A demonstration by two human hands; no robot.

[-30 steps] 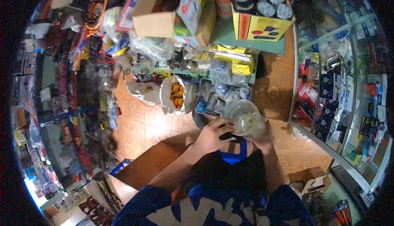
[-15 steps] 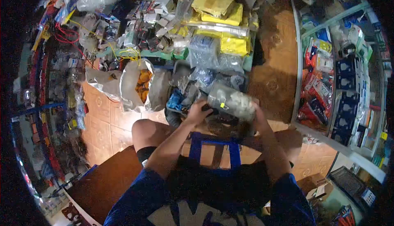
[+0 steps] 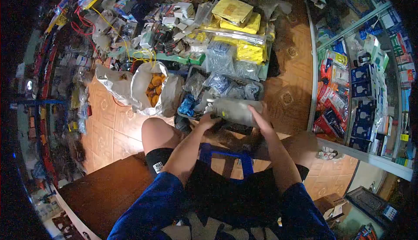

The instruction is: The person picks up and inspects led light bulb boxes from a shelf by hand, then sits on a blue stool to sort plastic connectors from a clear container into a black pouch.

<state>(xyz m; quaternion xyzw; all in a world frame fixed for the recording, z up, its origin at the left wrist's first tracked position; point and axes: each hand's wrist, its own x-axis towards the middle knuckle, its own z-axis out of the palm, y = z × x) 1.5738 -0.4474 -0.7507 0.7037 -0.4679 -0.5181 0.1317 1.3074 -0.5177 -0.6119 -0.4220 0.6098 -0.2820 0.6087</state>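
A translucent cylindrical plastic jar (image 3: 233, 112) lies on its side in front of me, over the near edge of a tray (image 3: 193, 117) of bagged goods. Small white pieces (image 3: 209, 108) show at its left end. My right hand (image 3: 261, 119) grips the right end of the jar. Close under the left end is my left hand (image 3: 208, 121), its fingers curled by something dark; what they hold is hidden. Beside it in the tray sits a blue plastic bag (image 3: 187, 105). Clear bags (image 3: 219, 82) fill the tray's far side.
A white sack (image 3: 140, 83) of orange items stands left of the tray. Yellow packages (image 3: 250, 52) and small boxes (image 3: 183, 10) are piled beyond. A glass display case (image 3: 314, 87) borders the right. A blue stool (image 3: 247, 163) shows between my legs.
The jar has turned closer to level, and its white contents now show at the left end instead of the right. My right hand has shifted slightly left; the view has tilted a little.
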